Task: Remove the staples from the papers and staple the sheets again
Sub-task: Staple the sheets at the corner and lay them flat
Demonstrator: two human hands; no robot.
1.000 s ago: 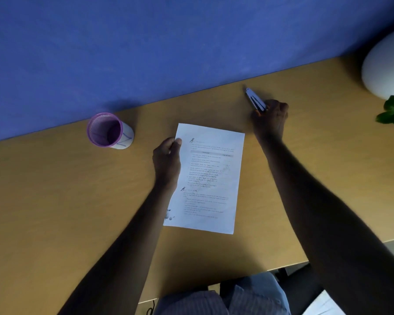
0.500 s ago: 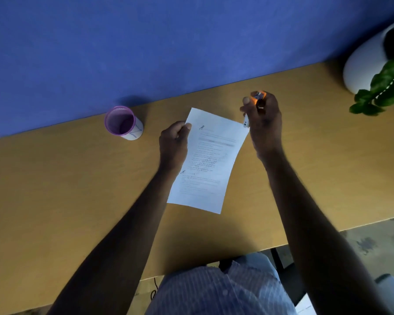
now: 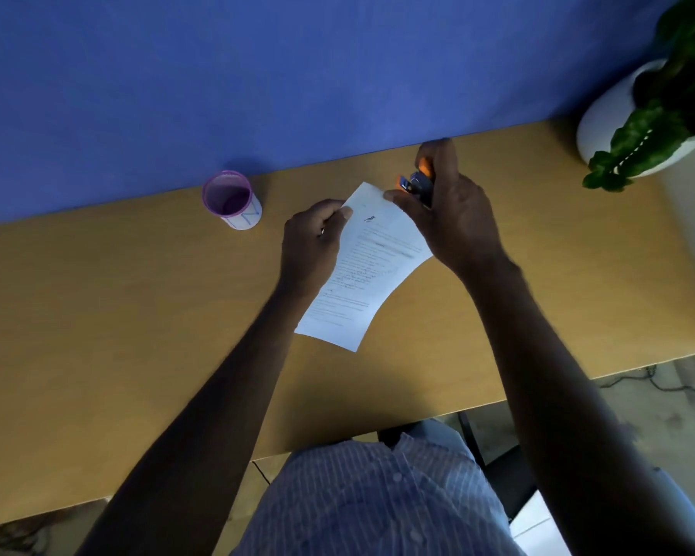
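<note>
Printed white papers (image 3: 368, 266) are lifted off the wooden desk (image 3: 137, 315) and curl in the air. My left hand (image 3: 314, 242) pinches their upper left edge. My right hand (image 3: 450, 210) is shut on a small tool with orange and dark metal parts (image 3: 416, 182), a stapler or a staple remover, I cannot tell which. The tool sits at the papers' top corner, and my right thumb touches that corner. The staple itself cannot be made out.
A purple-rimmed cup (image 3: 231, 199) stands at the desk's back edge, left of my hands, against the blue wall. A white pot with a green plant (image 3: 638, 126) stands at the back right. The desk's front edge runs just above my lap.
My right hand picked the tool up from the desk's back and brought it left to the papers' top corner. My left hand lifted the papers off the desk and tilted them.
</note>
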